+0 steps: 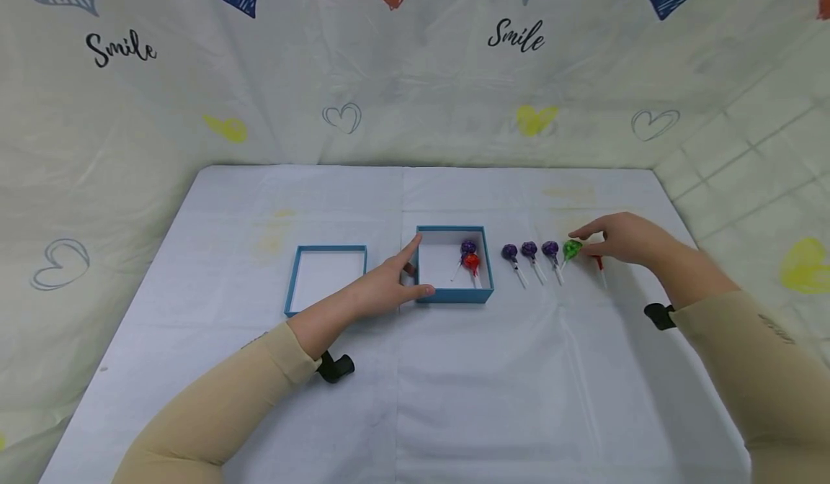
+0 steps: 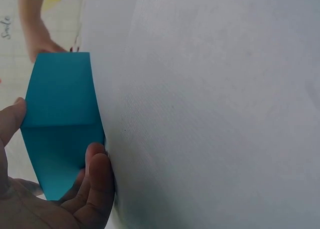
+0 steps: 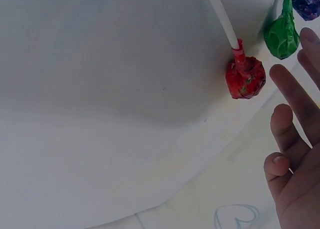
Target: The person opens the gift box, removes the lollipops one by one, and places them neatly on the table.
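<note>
My left hand (image 1: 384, 282) holds the left side of an open blue box (image 1: 454, 296), thumb at the near corner and index finger at the far one. In the left wrist view its other fingers bend against the blue wall (image 2: 60, 89). Inside the box lie a purple lollipop (image 1: 468, 247) and a red lollipop (image 1: 472, 262). My right hand (image 1: 632, 239) hovers over the right end of a lollipop row, fingertips close beside a green lollipop (image 3: 282, 36); contact cannot be told. Below that hand lies another red lollipop (image 3: 245, 79), partly hidden in the head view.
Left of the box lies its blue-rimmed lid (image 1: 327, 275), white inside, partly behind my left forearm. Three purple lollipops (image 1: 529, 250) stand in line between the box and the green one. A white cloth (image 1: 486, 397) covers the table; a printed curtain (image 1: 441, 73) hangs behind.
</note>
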`<state>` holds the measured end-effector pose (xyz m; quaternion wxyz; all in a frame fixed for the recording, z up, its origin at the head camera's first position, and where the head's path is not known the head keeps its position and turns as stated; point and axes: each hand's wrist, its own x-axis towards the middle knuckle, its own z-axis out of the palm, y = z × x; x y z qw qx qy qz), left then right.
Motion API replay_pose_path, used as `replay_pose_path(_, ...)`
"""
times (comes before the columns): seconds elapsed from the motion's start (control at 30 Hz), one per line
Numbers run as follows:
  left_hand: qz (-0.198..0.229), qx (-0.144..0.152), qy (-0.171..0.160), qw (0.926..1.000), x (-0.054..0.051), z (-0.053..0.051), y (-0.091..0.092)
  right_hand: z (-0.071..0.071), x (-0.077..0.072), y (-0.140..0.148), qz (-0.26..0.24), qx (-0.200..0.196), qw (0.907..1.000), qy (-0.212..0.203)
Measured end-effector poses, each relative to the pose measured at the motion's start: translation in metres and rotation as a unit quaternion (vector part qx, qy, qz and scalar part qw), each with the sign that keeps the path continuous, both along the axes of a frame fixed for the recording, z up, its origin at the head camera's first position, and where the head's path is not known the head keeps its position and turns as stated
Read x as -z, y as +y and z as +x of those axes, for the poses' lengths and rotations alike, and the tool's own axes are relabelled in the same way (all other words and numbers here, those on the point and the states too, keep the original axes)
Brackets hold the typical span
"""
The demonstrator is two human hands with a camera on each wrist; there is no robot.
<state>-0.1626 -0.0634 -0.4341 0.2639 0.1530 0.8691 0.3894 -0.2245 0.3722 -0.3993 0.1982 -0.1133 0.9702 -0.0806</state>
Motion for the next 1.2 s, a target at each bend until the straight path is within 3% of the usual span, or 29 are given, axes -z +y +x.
replay_pose_path(0.57, 0.004, 0.004, -0.001, 1.0, -0.004, 0.001, 0.001, -0.007, 0.005, -0.01, 0.023, -0.039, 0.9989, 0.007)
replay_pose_path(0.87, 0.0, 0.001, -0.001, 1.0, -0.004, 0.001, 0.001, -0.001, 0.002, -0.013, 0.016, -0.071, 0.9971, 0.02)
replay_pose_path(1.2, 0.003, 0.004, 0.003, 1.0, -0.003, 0.001, 0.0, -0.002, 0.0, -0.014, 0.013, -0.067, 0.9975, 0.016)
